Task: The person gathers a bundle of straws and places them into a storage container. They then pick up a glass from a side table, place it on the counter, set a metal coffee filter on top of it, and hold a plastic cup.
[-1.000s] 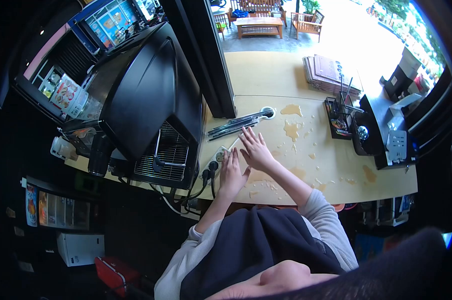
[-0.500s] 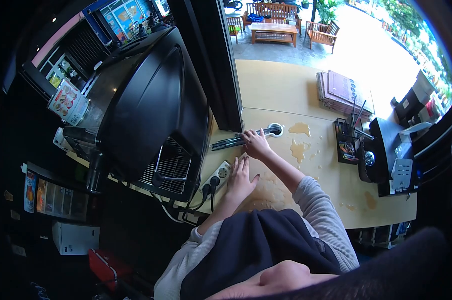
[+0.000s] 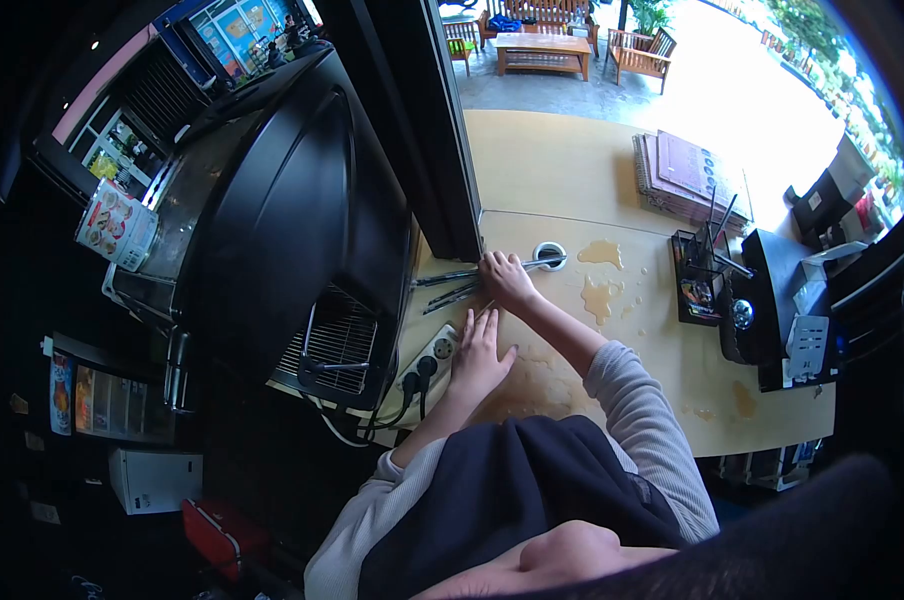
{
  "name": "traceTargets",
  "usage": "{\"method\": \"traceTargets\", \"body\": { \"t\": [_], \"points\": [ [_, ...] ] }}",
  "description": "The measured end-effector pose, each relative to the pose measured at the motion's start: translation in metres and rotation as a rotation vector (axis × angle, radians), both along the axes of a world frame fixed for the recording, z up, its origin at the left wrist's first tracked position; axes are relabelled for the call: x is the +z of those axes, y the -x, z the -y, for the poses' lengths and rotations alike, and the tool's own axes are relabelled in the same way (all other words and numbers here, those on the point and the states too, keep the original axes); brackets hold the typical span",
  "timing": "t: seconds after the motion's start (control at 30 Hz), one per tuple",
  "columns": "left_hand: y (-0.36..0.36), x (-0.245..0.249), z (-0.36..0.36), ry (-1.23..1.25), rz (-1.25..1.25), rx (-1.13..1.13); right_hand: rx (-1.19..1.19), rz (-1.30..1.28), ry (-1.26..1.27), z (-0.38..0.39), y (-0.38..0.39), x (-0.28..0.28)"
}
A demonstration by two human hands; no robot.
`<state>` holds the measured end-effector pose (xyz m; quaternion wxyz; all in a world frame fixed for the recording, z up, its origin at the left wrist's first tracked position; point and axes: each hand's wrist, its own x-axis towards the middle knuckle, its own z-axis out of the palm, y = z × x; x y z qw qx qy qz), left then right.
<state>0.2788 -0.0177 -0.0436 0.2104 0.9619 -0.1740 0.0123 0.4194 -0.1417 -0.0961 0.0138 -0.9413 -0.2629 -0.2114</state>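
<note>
My right hand (image 3: 507, 280) is closed over a bundle of long, thin dark sticks (image 3: 445, 284) that look like straws. They lie on the wooden counter, their ends fanning out to the left of my fingers. Just right of that hand is a round white-rimmed cup or holder (image 3: 550, 257) with a dark inside; one or two sticks reach across to it. My left hand (image 3: 480, 362) rests flat with fingers apart on the counter, beside a white power strip (image 3: 429, 362) with black plugs in it.
Puddles of light-brown liquid (image 3: 600, 296) spread over the counter (image 3: 562, 180). A large black machine (image 3: 302, 210) stands left, next to a dark post (image 3: 412, 120). Stacked pink-brown boards (image 3: 687, 170), a black organizer (image 3: 696, 280) and a black device (image 3: 772, 310) are at right.
The bundle of sticks has spread apart at its left end, and fewer lie across the cup. My right hand has shifted slightly left; my left hand stays in place.
</note>
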Motion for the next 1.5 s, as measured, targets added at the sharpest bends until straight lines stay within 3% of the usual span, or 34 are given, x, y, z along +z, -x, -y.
{"method": "traceTargets", "body": {
  "t": [0.27,0.43,0.6,0.67,0.7,0.77,0.8,0.83,0.87,0.93,0.97,1.03,1.07,1.1,1.17,1.27,1.3,1.33,1.37,1.43,1.47,1.5],
  "points": [
    [0.004,0.003,0.000,0.005,0.019,-0.004,-0.027,0.010,0.088,0.005,-0.001,0.006],
    [0.008,0.003,-0.004,0.050,0.070,-0.022,-0.063,-0.053,0.033,0.029,0.018,0.046],
    [0.014,0.007,0.003,0.136,0.050,-0.048,-0.040,-0.259,-0.338,0.058,0.045,0.093],
    [0.016,0.013,0.008,0.193,-0.010,-0.046,0.133,-0.711,-0.914,0.065,0.057,0.107],
    [0.016,0.014,0.010,0.290,-0.077,-0.088,0.130,-0.706,-0.917,0.066,0.067,0.116],
    [0.018,0.005,0.012,0.385,-0.145,-0.133,0.244,-0.996,-1.418,0.065,0.094,0.131],
    [0.017,-0.001,0.015,0.580,-0.356,-0.189,0.326,-1.076,-1.603,0.064,0.102,0.132],
    [0.017,-0.007,0.016,0.774,-0.571,-0.242,0.327,-1.073,-1.606,0.063,0.110,0.132],
    [0.020,-0.012,0.015,0.770,-0.571,-0.245,0.338,-1.122,-1.744,0.063,0.116,0.131],
    [0.033,0.021,0.018,1.017,-0.989,-0.407,0.284,-1.165,-1.921,0.063,0.126,0.132],
    [0.038,0.015,0.020,1.010,-0.992,-0.409,0.285,-1.159,-1.929,0.063,0.130,0.130],
    [0.054,0.004,0.030,1.577,-1.053,-0.398,0.220,-1.099,-2.063,0.059,0.135,0.125],
    [0.060,0.003,0.034,1.738,-1.176,-0.267,0.219,-1.091,-2.069,0.057,0.139,0.124],
    [0.062,0.005,0.036,1.732,-1.182,-0.269,0.166,-1.063,-2.079,0.054,0.143,0.123],
    [0.066,0.010,0.038,2.044,-1.426,0.076,0.107,-1.032,-2.094,0.050,0.152,0.116],
    [0.065,0.003,0.040,2.085,-1.395,0.323,0.009,-0.990,-1.932,0.042,0.175,0.120],
    [0.063,-0.006,0.038,2.095,-1.366,0.452,0.105,-0.940,-1.884,0.040,0.176,0.099],
    [0.061,-0.020,0.032,2.102,-1.415,0.250,0.129,-0.954,-1.887,0.036,0.181,0.091],
    [0.055,-0.034,0.027,2.100,-1.420,0.253,0.153,-0.969,-1.890,0.032,0.187,0.082],
    [0.045,-0.056,0.020,2.321,-1.857,-0.839,0.122,-1.007,-1.864,0.025,0.201,0.084],
    [0.042,-0.070,0.021,2.313,-1.643,-0.843,0.032,-0.997,-1.750,0.022,0.208,0.087],
    [0.049,-0.054,0.023,2.312,-1.645,-0.843,-0.054,-0.984,-1.633,0.020,0.214,0.088]
  ]
}}
